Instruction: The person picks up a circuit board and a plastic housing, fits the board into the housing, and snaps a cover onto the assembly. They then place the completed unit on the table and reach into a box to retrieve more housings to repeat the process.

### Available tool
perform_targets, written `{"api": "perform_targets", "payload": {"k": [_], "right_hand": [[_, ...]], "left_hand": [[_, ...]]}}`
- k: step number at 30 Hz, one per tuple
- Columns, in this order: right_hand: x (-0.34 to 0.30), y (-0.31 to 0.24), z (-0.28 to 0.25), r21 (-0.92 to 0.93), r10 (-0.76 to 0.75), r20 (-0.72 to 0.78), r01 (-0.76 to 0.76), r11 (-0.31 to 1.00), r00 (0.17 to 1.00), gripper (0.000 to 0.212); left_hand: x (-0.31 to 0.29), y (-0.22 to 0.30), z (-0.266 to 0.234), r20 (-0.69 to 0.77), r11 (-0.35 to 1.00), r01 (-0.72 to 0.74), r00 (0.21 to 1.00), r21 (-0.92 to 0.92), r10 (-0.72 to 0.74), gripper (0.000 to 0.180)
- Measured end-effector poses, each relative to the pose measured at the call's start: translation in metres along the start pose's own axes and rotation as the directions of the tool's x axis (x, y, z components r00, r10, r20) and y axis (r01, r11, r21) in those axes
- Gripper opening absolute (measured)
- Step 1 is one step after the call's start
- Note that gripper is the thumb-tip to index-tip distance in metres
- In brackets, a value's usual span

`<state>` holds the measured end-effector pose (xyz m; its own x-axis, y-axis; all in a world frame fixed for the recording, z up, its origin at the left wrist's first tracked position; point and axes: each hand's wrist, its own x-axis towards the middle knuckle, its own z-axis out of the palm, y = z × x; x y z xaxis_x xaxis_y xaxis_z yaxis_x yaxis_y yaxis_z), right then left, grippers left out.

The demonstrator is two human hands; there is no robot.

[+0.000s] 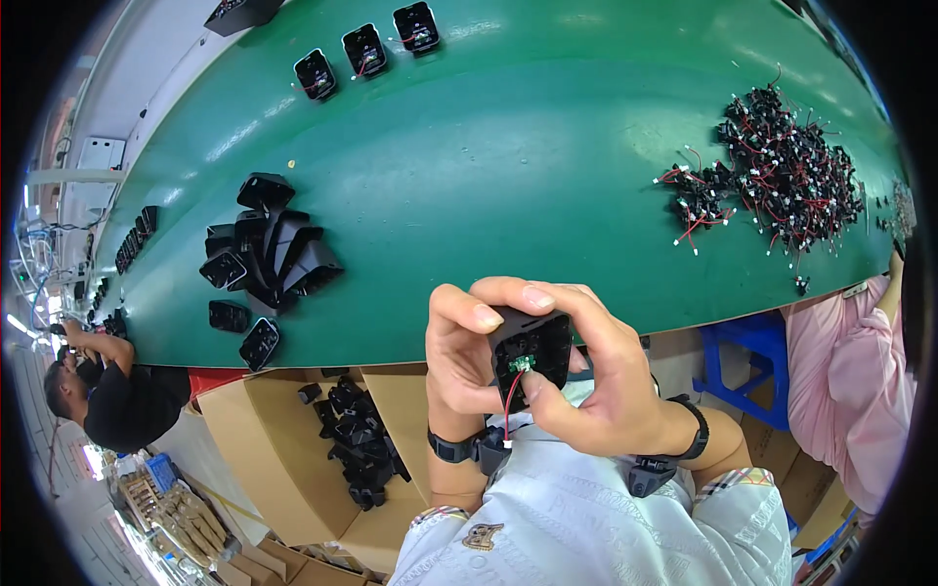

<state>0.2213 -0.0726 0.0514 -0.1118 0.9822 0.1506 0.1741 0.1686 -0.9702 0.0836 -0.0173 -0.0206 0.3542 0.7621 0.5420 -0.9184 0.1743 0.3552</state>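
Between my two hands, just over the table's near edge, is a black plastic housing (pixel 547 344) with its hollow side towards me. Inside sits a small green circuit board (pixel 523 363), and a red wire lead (pixel 509 398) with a white plug hangs down from it. My left hand (pixel 459 347) wraps the housing's left side, fingertips on its top. My right hand (pixel 606 376) holds the right side, its thumb pressed by the board. The housing's back is hidden from view.
On the green table (pixel 469 195), a pile of black parts with red wires (pixel 782 171) lies right, stacked black housings (pixel 264 239) left, and three wired housings (pixel 364 51) far off. A cardboard box (pixel 283 449) of black parts stands below the edge. People sit at both sides.
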Motion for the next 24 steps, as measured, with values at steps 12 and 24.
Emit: {"api": "perform_targets", "payload": {"k": [12, 24], "right_hand": [[0.010, 0.005, -0.013, 0.390, 0.252, -0.101, -0.194, 0.900, 0.963, 0.064], [0.002, 0.010, -0.024, 0.322, 0.122, -0.128, -0.075, 0.944, 0.984, 0.033]], "left_hand": [[0.020, 0.016, 0.021, -0.220, 0.776, 0.184, 0.974, 0.603, -0.060, 0.082], [0.037, 0.014, 0.048, -0.284, 0.302, 0.251, 0.956, 0.920, 0.071, 0.076]]}}
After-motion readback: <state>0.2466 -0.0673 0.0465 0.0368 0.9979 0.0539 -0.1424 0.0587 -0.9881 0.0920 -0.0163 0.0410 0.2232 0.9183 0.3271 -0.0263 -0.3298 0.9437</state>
